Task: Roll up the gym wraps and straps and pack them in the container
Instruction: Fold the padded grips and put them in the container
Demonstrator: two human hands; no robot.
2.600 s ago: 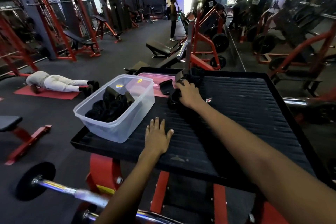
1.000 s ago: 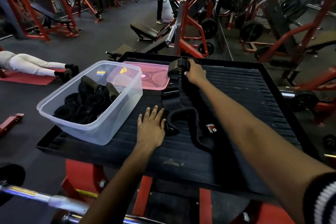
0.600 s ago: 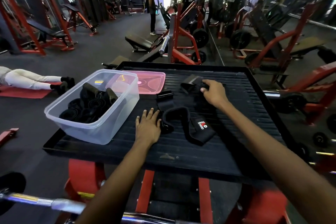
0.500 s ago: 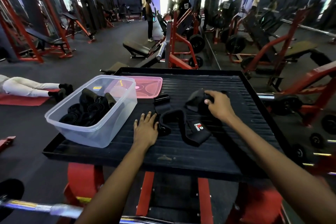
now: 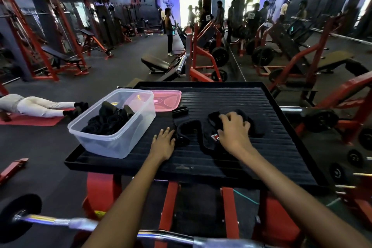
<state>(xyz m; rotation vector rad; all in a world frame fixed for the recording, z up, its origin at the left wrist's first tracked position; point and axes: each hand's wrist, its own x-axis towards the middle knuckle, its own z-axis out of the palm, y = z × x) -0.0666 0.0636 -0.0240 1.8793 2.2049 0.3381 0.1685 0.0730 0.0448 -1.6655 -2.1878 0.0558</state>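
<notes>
Strap lay at frame centre on the platform; right hand curled its fingers over its bunched part, left hand pressed flat beside it. Tub, left, held rolled wraps; pink lid lay behind.

Gym; red weight machines; barbells

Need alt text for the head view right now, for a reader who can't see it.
On a black ribbed platform, the right hand grips a partly rolled black wrap while the left hand lies flat beside its loose end. A clear container of rolled black straps stands left, its pink lid behind.
</notes>
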